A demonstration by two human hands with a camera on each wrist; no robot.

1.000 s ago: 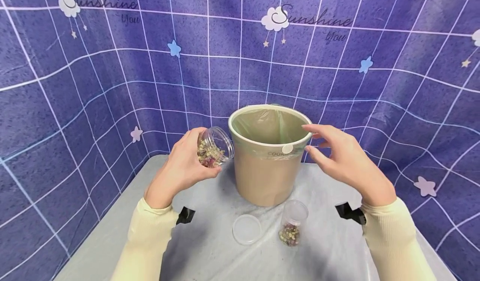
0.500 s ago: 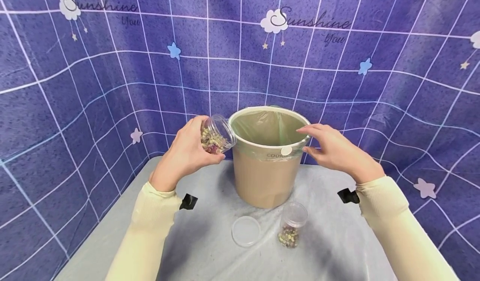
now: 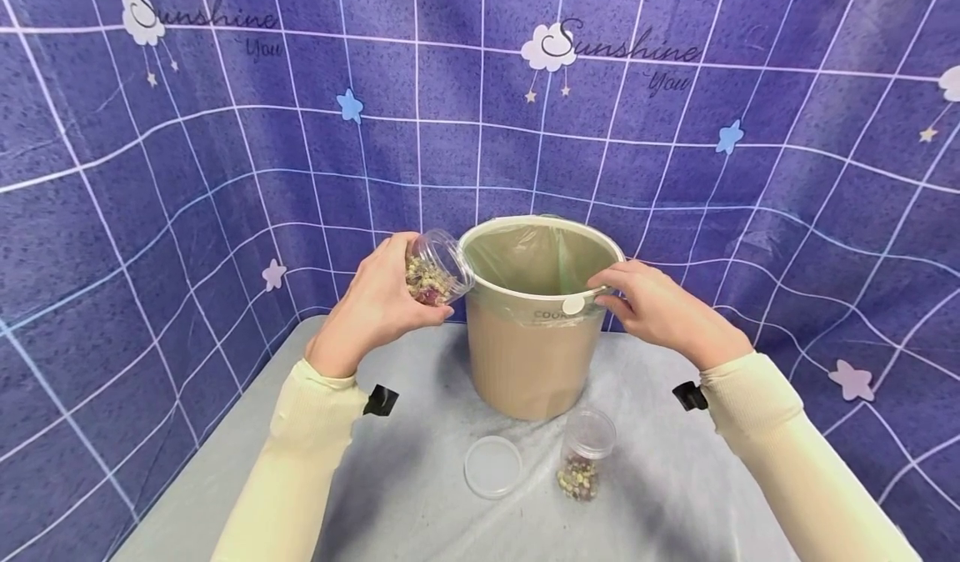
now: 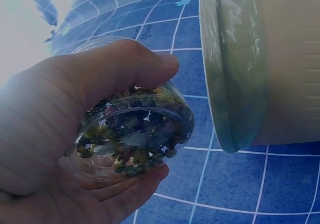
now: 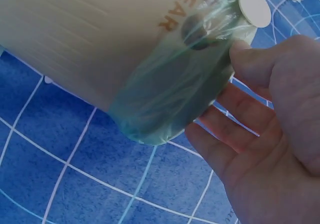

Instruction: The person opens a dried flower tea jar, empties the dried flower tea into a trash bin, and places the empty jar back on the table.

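- Your left hand [image 3: 371, 299] is wrapped round the tipped jar [image 3: 431, 274], just left of the bin [image 3: 525, 362], its mouth aimed at the rim [image 3: 517, 294] and dried flowers [image 3: 427, 283] lying inside.
- Your right hand [image 3: 660, 310] pinches the bin's near-right rim, thumb outside and fingers over the inner side, beside the white tab [image 3: 573, 304].
- A standing jar [image 3: 588, 454], partly filled, is upright in front of the bin, slightly right.
- Left of that, also in front of the bin, a round clear lid [image 3: 492, 467] lies flat.
- A thin green liner [image 5: 170, 83] folds down over the bin's rim.
- The purple curtain [image 3: 480, 153] closes off the space behind the bin and along both sides.
- The grey table [image 3: 420, 495] gives you room left and right of the bin; its left edge slants from the back corner towards you.
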